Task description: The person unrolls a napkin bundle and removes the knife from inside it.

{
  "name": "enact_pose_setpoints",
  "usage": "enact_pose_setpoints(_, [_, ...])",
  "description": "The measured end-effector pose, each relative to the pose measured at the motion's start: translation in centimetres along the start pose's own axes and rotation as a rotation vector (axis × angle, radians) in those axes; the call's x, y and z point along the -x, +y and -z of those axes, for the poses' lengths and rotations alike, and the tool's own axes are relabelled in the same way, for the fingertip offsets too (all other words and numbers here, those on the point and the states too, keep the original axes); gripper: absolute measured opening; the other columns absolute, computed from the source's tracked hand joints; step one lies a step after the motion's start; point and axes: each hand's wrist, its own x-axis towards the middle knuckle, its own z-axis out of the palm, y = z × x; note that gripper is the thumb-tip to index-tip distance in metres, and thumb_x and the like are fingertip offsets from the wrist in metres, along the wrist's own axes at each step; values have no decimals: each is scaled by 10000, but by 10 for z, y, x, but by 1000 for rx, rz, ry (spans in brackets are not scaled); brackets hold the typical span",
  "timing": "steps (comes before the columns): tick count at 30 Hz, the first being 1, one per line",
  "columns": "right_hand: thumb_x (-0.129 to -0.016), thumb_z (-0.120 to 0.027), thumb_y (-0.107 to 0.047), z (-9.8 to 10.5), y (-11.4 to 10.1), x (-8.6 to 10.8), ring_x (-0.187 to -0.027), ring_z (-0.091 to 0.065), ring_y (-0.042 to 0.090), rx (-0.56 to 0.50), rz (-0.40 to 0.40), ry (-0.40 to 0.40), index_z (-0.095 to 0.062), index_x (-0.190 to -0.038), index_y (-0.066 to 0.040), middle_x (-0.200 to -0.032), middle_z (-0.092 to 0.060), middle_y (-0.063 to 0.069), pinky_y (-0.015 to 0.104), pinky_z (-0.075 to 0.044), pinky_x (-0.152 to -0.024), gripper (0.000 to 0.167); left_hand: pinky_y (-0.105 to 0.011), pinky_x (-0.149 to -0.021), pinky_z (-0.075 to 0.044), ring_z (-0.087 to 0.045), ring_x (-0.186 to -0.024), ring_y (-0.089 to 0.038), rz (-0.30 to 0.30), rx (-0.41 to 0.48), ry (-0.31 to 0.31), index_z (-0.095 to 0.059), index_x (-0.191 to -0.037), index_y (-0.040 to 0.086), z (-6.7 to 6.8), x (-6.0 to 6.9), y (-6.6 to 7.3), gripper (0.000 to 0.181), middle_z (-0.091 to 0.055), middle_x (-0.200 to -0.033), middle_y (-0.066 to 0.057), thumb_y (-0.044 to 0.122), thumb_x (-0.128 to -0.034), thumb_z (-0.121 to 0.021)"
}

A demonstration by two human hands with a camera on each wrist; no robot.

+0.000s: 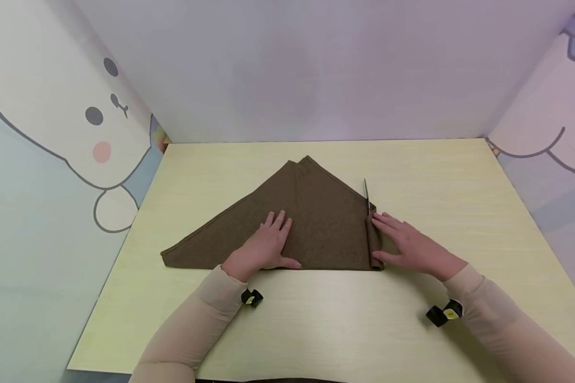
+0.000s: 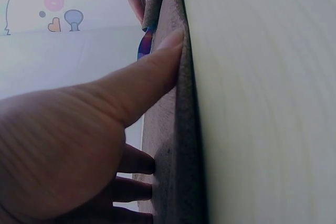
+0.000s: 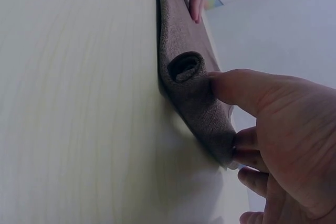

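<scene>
A brown cloth (image 1: 326, 229), folded to a broad peaked shape, lies flat on the table. Its right end is wound into a small roll (image 1: 375, 242), whose spiral end shows in the right wrist view. From the far end of the roll sticks a thin shiny metal piece (image 1: 366, 190); the rest of it is hidden, so I cannot tell its kind. My left hand (image 1: 265, 247) rests on the cloth with fingers spread, the thumb along the near edge. My right hand (image 1: 414, 247) touches the roll's outer side with thumb and fingertips, its fingers fairly straight.
The pale wooden table (image 1: 335, 324) runs up to a plain white wall (image 1: 287, 69) at the back. Panels with cartoon drawings stand at left and right. A small black device (image 1: 444, 314) is worn on each wrist.
</scene>
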Motion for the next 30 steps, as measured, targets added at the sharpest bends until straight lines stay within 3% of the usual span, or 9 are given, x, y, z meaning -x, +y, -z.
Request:
enact_pose_setpoints(13, [-857,-726,-341,-1,5,10,-1358,-319,423,15,6,20,-383,-1441,50,-1479,-352,253,641,-302,-1012,782,-529,-1063,-319,-110,-1422,-458,-16,-1,11,-219,-1516,-6,1,0,2,1140,-109,-1573,-231,695,-737,-668])
enact_pose_setpoints(24, [-898,-674,-387,3,6,12,-1386,-278,404,-14,-55,-15,-359,-1459,34,-1501,-332,226,633,-263,-1041,769,-539,-1044,-342,-126,-1414,-470,-31,-11,35,-236,-1507,-21,3,0,0,1136,-139,-1563,-246,697,-738,-666])
enact_pose_setpoints(30, [-915,-651,-396,8,1,14,-1382,-283,410,-8,-47,12,-360,-1456,43,-1501,-330,228,587,-288,-1051,755,-532,-1054,-331,-102,-1420,-465,-21,-17,-3,-205,-1517,-13,3,1,0,1144,-105,-1571,-239,710,-747,-645])
